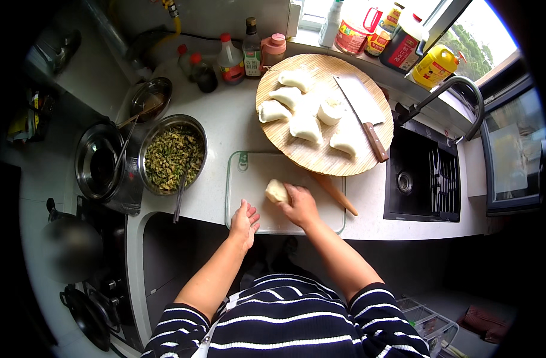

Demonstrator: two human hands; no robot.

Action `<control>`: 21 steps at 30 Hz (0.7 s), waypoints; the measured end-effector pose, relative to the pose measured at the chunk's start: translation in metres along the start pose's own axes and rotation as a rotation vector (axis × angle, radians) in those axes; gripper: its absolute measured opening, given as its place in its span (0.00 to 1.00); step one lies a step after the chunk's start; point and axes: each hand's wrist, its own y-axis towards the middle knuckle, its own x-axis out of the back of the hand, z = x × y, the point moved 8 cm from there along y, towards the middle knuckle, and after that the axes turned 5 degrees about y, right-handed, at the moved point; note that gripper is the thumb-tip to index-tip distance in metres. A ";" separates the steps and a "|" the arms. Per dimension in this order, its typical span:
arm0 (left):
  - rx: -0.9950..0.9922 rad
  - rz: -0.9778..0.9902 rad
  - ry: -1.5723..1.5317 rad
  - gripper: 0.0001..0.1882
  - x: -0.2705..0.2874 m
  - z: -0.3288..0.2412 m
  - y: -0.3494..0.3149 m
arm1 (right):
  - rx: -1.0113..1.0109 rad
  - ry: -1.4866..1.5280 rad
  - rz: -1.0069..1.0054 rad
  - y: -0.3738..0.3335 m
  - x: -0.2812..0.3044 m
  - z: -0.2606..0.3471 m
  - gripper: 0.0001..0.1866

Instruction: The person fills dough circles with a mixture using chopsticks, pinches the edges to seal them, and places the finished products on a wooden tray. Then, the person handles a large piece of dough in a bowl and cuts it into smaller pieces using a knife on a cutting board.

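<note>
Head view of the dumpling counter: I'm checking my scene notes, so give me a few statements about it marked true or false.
1. The right hand rests on a piece of dough on the white cutting board. True.
2. The left hand holds the rolling pin. False: it is open and empty at the board's near edge; the pin lies to the right, partly under the round wooden board.
3. The cleaver lies on the round wooden board. True.
4. The metal bowl of chopped filling is empty. False: it is nearly full.
5. Folded dumplings sit on the round wooden board. True.
</note>
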 end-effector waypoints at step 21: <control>0.041 0.418 0.049 0.29 -0.056 -0.015 -0.014 | -0.403 1.146 0.342 -0.001 -0.042 -0.025 0.30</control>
